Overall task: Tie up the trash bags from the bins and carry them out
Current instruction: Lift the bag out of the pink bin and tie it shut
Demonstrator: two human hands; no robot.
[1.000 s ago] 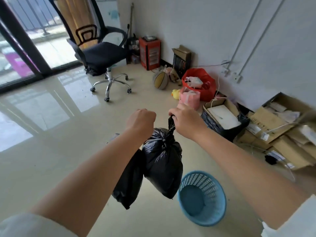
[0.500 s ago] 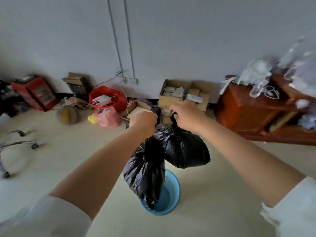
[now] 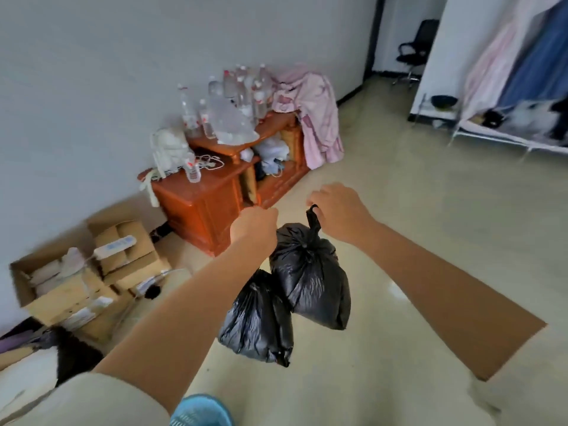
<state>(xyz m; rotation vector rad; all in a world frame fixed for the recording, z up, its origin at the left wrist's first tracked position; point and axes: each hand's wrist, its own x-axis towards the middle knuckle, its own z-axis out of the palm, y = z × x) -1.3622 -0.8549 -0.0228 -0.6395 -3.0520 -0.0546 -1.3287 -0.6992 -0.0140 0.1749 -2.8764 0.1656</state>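
Two tied black bags hang with their long axes vertical, knots up. The right hand (image 3: 339, 212) pinches the upper bag (image 3: 310, 276) by its knot tail; the left hand (image 3: 255, 227) is fisted around the neck of the lower bag (image 3: 256, 318), which dangles below it, touching the other.

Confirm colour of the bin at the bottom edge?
Light blue, with a mesh-patterned wall: the bin, only partly in frame in the head view.
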